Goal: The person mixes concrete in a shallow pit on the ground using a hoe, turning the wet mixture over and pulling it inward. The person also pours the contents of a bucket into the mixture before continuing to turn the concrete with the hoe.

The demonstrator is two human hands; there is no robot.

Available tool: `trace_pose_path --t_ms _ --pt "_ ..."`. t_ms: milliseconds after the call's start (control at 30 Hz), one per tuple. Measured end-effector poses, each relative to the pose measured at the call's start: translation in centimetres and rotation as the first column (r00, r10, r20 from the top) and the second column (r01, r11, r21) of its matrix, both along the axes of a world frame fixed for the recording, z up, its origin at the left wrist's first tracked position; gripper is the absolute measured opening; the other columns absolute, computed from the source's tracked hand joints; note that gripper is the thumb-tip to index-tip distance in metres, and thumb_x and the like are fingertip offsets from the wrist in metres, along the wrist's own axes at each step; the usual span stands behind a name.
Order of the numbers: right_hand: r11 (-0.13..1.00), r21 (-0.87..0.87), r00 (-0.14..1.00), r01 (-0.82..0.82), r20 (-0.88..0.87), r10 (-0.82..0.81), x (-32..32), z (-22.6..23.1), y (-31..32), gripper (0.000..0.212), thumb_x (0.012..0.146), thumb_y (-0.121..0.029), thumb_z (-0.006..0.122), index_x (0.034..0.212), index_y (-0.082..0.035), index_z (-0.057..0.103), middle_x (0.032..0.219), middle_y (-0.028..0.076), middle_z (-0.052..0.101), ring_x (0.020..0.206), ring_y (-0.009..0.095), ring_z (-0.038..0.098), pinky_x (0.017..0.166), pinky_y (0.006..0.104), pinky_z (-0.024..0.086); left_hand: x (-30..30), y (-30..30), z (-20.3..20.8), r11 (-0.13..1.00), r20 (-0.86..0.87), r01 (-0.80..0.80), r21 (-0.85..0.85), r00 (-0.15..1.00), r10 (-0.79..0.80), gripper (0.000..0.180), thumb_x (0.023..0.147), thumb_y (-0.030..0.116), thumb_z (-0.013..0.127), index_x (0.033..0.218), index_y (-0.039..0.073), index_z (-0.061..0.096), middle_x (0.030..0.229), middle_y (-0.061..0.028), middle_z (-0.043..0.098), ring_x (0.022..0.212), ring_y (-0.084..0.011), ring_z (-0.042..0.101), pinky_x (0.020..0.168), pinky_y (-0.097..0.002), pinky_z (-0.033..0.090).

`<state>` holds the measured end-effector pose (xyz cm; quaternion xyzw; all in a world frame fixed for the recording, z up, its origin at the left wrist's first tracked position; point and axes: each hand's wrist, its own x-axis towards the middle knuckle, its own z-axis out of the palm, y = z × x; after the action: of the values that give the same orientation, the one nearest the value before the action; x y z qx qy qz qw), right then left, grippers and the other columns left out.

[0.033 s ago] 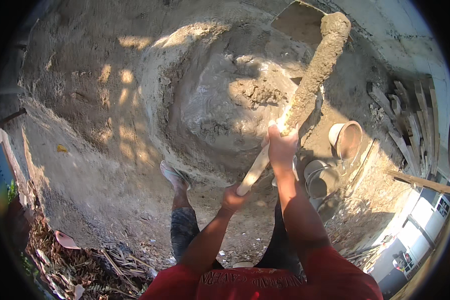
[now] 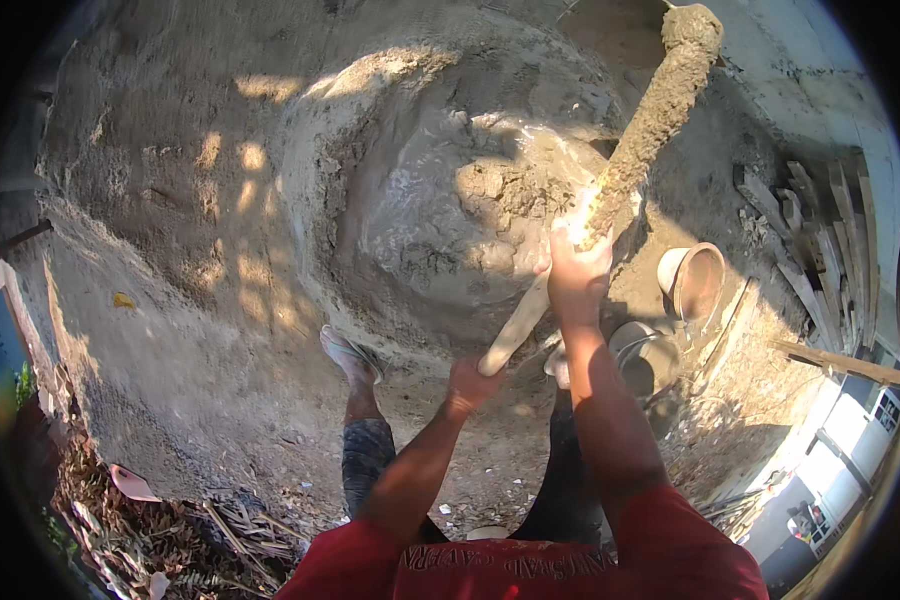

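Both hands are gripping the long mortar-caked handle point(image 2: 610, 190) — left hand point(image 2: 473, 382) wrapping its butt end, right hand point(image 2: 577, 272) clenching higher up. The handle is slanting toward one o'clock above the wet mortar mound point(image 2: 450, 200); two buckets point(image 2: 692, 280) are sitting at three o'clock — nothing has shifted since the earlier picture.

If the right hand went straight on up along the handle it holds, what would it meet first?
Probably the mortar caked on the long wooden handle, which starts just above the right hand. Beyond that lies the tool's clogged end near the concrete edge; depth is unclear.
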<state>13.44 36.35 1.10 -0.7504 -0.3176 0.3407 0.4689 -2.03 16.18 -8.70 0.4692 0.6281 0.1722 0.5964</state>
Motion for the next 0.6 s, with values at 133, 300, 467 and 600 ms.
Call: trace_pose_path --t_ms 133,300,467,600 --pt "0.996 -0.049 0.949 -0.07 0.303 0.081 2.7 -3.5 10.2 0.055 0.087 -0.03 0.065 0.117 0.014 0.05 0.082 0.024 0.069 0.078 0.04 0.069 0.076 0.0447 0.054 0.8 8.6 -1.8 0.997 0.02 0.03 -0.074 0.999 -0.029 0.037 0.078 0.028 0.08 0.1 0.0 0.071 0.078 -0.0193 0.071 0.074 -0.0292 0.071 0.068 -0.043 0.054" --pt "0.859 -0.51 0.952 -0.029 0.248 0.179 0.8 -20.6 4.3 0.036 0.083 -0.028 0.063 0.088 0.007 0.067 0.081 0.028 0.069 0.085 0.039 0.07 0.075 0.0446 0.055 -1.1 1.1 -1.9 0.839 -0.008 -0.007 -0.544 1.0 0.004 0.038 0.078 0.028 0.081 0.089 -0.007 0.067 0.065 -0.0121 0.066 0.055 -0.0218 0.063 0.053 -0.0375 0.051" --pt "0.874 -0.486 0.814 0.021 0.516 0.268 -8.1 -20.4 -5.3 0.055 0.086 -0.032 0.064 0.116 0.009 0.045 0.077 0.024 0.068 0.07 0.036 0.071 0.067 0.0436 0.058 -8.6 -6.7 2.4 0.711 -0.073 -0.092 -0.698 0.996 0.057 0.036 0.077 0.029 0.082 0.078 -0.004 0.067 0.06 -0.0085 0.063 0.049 -0.019 0.062 0.044 -0.0373 0.046" --pt "0.807 -0.588 0.946 -0.06 -0.292 -0.143 -10.3 -9.6 -10.5 0.032 0.086 -0.018 0.068 0.105 0.001 0.05 0.065 0.012 0.06 0.045 0.021 0.061 0.044 0.0358 0.05 -10.5 -15.5 7.3 0.903 -0.171 0.016 -0.429 0.98 -0.099 0.032 0.08 0.028 0.08 0.084 -0.002 0.07 0.07 -0.0156 0.07 0.063 -0.0236 0.07 0.058 -0.041 0.052"
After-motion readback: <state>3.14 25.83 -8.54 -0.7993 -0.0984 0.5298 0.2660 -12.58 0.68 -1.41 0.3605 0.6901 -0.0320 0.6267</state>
